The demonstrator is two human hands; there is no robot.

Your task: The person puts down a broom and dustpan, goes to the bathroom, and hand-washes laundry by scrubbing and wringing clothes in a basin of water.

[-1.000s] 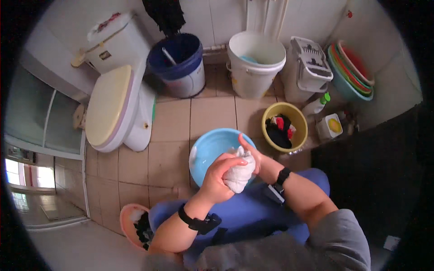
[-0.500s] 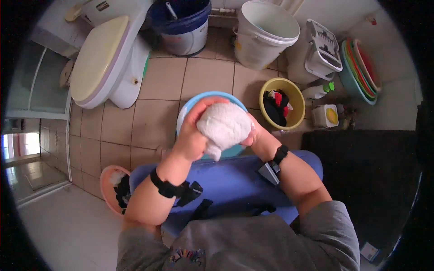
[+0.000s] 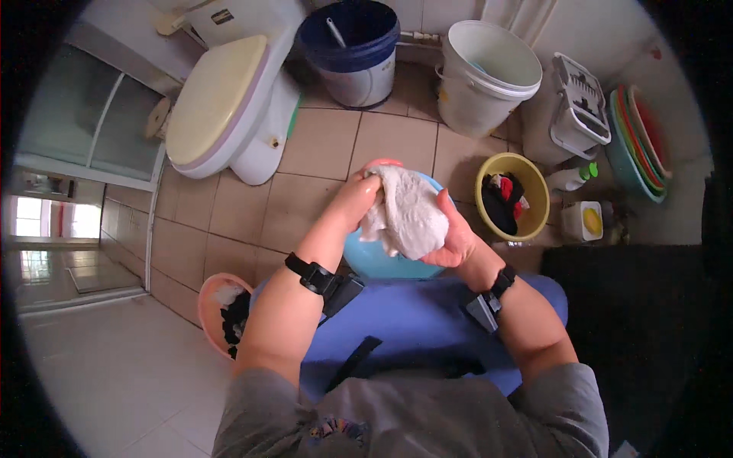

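Note:
A bunched white terry cloth [image 3: 413,216] is between my two hands, above a light blue basin [image 3: 376,260] on the floor. My left hand [image 3: 357,201] is closed on the cloth's left side, its fingers partly hidden behind the fabric. The right side rests in my right hand [image 3: 460,236], which cups it with the thumb raised along the edge and the other fingers mostly underneath. The cloth covers much of the basin, so its contents are hard to make out.
A yellow basin [image 3: 541,195] of dark and red clothes stands right; a pink basin [image 3: 209,304] with black and white cloth, lower left. Beyond are a toilet [image 3: 217,99], a dark-lined bucket [image 3: 347,80], a white bucket [image 3: 477,111] and stacked coloured basins [image 3: 624,153].
My view has shifted, so the surroundings appear farther right. The cloth has turned from a rounded bundle into a looser fold, and my right thumb now shows raised beside it.

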